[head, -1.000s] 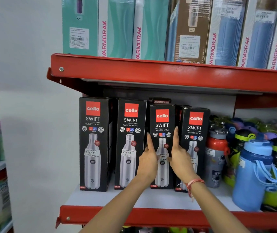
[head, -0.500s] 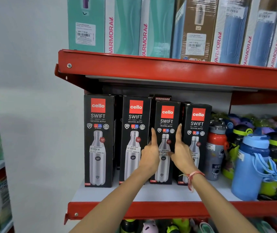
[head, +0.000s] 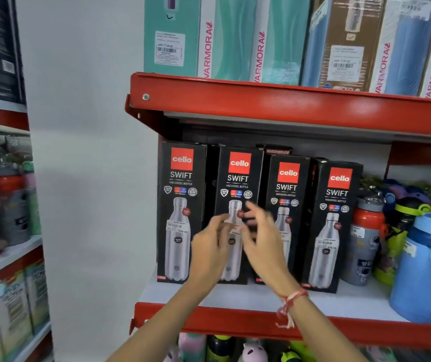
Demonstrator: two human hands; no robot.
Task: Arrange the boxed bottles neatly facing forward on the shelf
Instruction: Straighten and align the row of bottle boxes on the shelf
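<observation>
Four black "cello SWIFT" bottle boxes stand side by side, fronts forward, on the middle shelf (head: pixel 345 301): first box (head: pixel 180 176), second box (head: pixel 237 178), third box (head: pixel 287 186), fourth box (head: pixel 337 194). The two on the right are shorter. My left hand (head: pixel 209 246) and right hand (head: pixel 261 241) hover blurred in front of the second box, fingers apart, one near each side edge. Whether they touch the box I cannot tell. They hide its lower half.
A "MODWARE" box (head: pixel 274 150) stands behind the row. Loose bottles crowd the shelf's right: a grey-and-red bottle (head: pixel 366 231) and a big blue bottle (head: pixel 423 270). Tall Varmora boxes (head: pixel 235 40) fill the upper shelf. Another shelf unit (head: pixel 5 205) stands at the left.
Both hands let go of the third box and moved left in front of the second box. The camera has turned left and moved closer.
</observation>
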